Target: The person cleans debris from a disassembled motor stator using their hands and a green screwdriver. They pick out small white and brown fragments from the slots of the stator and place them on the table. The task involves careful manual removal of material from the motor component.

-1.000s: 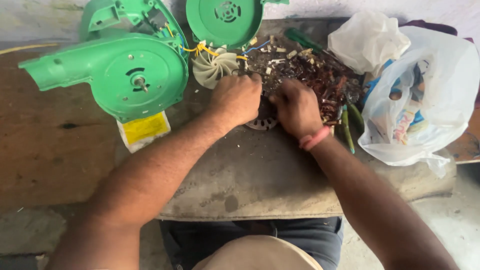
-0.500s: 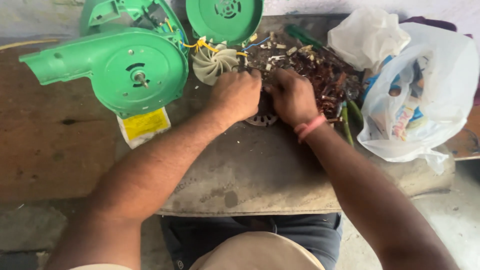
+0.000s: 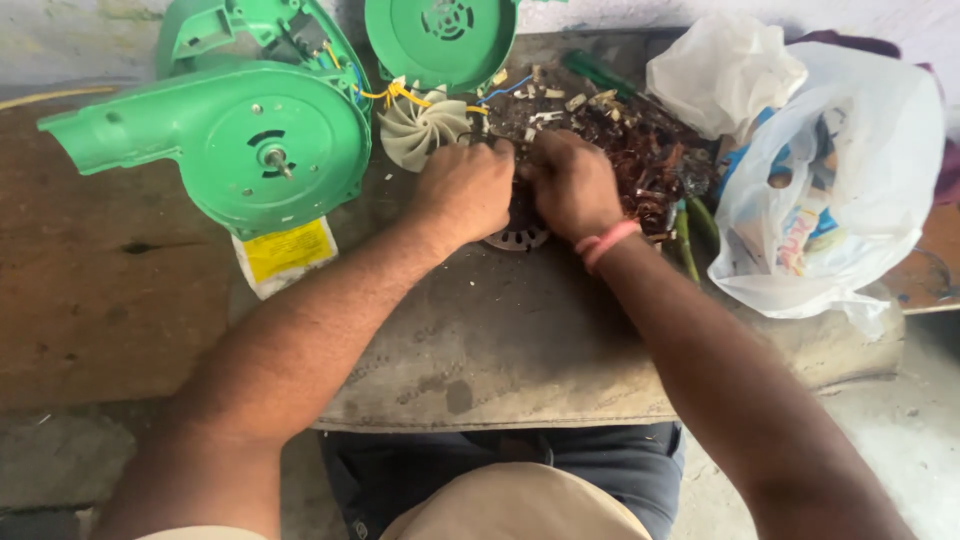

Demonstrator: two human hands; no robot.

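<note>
Your left hand (image 3: 462,192) and right hand (image 3: 570,185) meet knuckle to knuckle, fingers curled tight over a round metal motor part (image 3: 515,236) that shows only as a slotted rim below them on the slab (image 3: 520,350). Crowding them: white fan (image 3: 425,125) and green casing (image 3: 225,140) at left, copper scrap (image 3: 650,150) and plastic bag (image 3: 840,190) at right. Bare slab lies nearer you, up to its front edge.

Bare slab (image 3: 500,340) lies open toward the person; green blower housing (image 3: 250,150) crowds left, white plastic bag (image 3: 850,180) right.
</note>
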